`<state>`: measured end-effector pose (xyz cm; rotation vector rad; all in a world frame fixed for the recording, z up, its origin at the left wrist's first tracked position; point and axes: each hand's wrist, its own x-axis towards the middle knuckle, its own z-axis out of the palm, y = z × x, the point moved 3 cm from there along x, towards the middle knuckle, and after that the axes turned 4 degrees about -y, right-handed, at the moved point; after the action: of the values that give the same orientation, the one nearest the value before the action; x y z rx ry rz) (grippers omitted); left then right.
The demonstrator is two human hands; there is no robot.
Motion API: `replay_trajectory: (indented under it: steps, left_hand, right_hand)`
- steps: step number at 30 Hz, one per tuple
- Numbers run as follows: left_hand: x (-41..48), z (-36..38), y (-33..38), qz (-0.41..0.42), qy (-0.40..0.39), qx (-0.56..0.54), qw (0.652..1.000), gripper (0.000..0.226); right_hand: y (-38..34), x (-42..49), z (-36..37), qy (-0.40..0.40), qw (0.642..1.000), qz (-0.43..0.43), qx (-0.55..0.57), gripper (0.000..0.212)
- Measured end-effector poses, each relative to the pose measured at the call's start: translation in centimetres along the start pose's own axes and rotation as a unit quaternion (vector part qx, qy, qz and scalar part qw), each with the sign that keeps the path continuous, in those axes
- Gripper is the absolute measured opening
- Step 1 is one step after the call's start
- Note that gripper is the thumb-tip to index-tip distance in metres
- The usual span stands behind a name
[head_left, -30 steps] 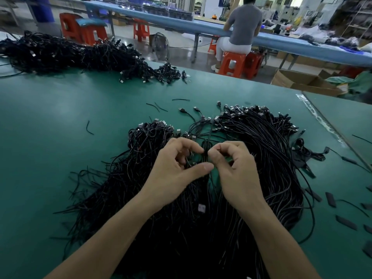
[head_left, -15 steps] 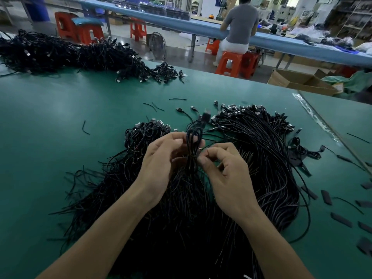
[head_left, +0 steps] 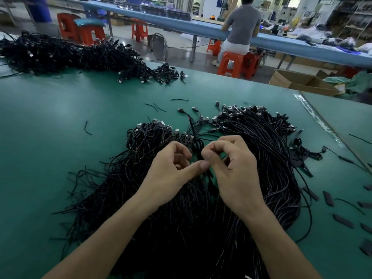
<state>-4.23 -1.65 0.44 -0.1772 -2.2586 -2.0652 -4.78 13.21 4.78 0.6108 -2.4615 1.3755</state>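
Observation:
A big heap of black USB cables [head_left: 267,158] lies on the green table [head_left: 60,121], connector ends pointing away from me. Over its middle my left hand [head_left: 173,174] and my right hand [head_left: 233,170] meet. Between them runs one folded black cable [head_left: 194,137], its loop rising toward the far side. My left thumb and curled fingers pinch that cable low down. My right fingertips pinch it from the other side, fingers curled. The cable's lower part is hidden behind my hands.
A second cable pile [head_left: 76,55] fills the table's far left. Short black strips [head_left: 328,198] and cut wire bits [head_left: 87,128] lie scattered at right and centre. A cardboard box [head_left: 302,82] stands beyond the table edge. A person [head_left: 241,27] sits on an orange stool.
The raised cable loop has dropped lower and narrower between my hands. My left thumb has swung across to meet my right fingertips, and both hands have closed in on the cable.

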Motion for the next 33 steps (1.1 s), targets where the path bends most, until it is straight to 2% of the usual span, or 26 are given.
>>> replay_trajectory:
  steps: [3, 7, 10, 13, 14, 16, 17, 21, 24, 28, 30, 32, 33]
  left_hand:
    - [0.0, 0.2, 0.3, -0.028, -0.057, -0.018, 0.998, 0.044]
    - [0.1, 0.6, 0.9, -0.039, -0.090, -0.134, 0.986, 0.042]
    - [0.1, 0.7, 1.0, -0.028, -0.078, -0.195, 0.977, 0.019]
    - [0.4, 0.5, 0.9, -0.040, -0.038, -0.302, 0.952, 0.028]
    - [0.5, 0.5, 0.9, -0.037, -0.022, -0.306, 0.951, 0.028]
    - [0.5, 0.3, 0.6, -0.009, 0.006, -0.264, 0.964, 0.015]
    - [0.5, 0.2, 0.4, 0.010, 0.008, -0.249, 0.968, 0.018]
    - [0.2, -0.1, 0.4, 0.057, -0.024, -0.212, 0.975, 0.053]
    - [0.3, -0.2, 0.9, 0.099, -0.024, -0.115, 0.988, 0.044]
    - [0.6, -0.6, 1.4, 0.142, -0.065, -0.019, 0.988, 0.035]
    - [1.1, -0.8, 1.3, 0.144, -0.067, 0.041, 0.986, 0.038]
    - [2.3, -1.3, 0.9, 0.112, -0.019, 0.091, 0.989, 0.044]
    - [3.2, -1.8, 0.5, 0.087, 0.020, 0.110, 0.990, 0.046]
  right_hand:
    - [-0.2, 0.0, -0.2, 0.006, 1.000, -0.013, 0.002, 0.021]
    - [0.0, -0.1, 0.0, 0.016, 0.999, 0.016, 0.045, 0.017]
    - [0.1, -0.2, 0.0, 0.029, 0.998, 0.017, 0.056, 0.022]
    - [0.2, -0.7, 0.5, 0.022, 0.999, 0.018, 0.035, 0.017]
    - [0.2, -0.9, 0.8, 0.018, 0.999, 0.021, 0.037, 0.015]
    - [0.4, -1.3, 1.3, 0.009, 0.999, 0.024, 0.045, 0.013]
    - [0.5, -1.4, 1.4, 0.005, 0.999, 0.026, 0.046, 0.011]
    - [1.2, -1.3, 1.6, -0.007, 0.997, 0.050, 0.060, 0.008]
    - [1.9, -1.4, 2.0, -0.021, 0.989, 0.106, 0.105, 0.009]
    - [3.1, -1.5, 2.0, -0.117, 0.932, 0.208, 0.273, 0.021]
    - [3.9, -1.2, 1.4, -0.155, 0.936, 0.226, 0.219, 0.020]
    - [5.3, -0.5, 0.6, -0.160, 0.959, 0.227, 0.062, 0.016]
    - [6.1, -0.2, 0.3, -0.165, 0.959, 0.230, -0.038, 0.014]
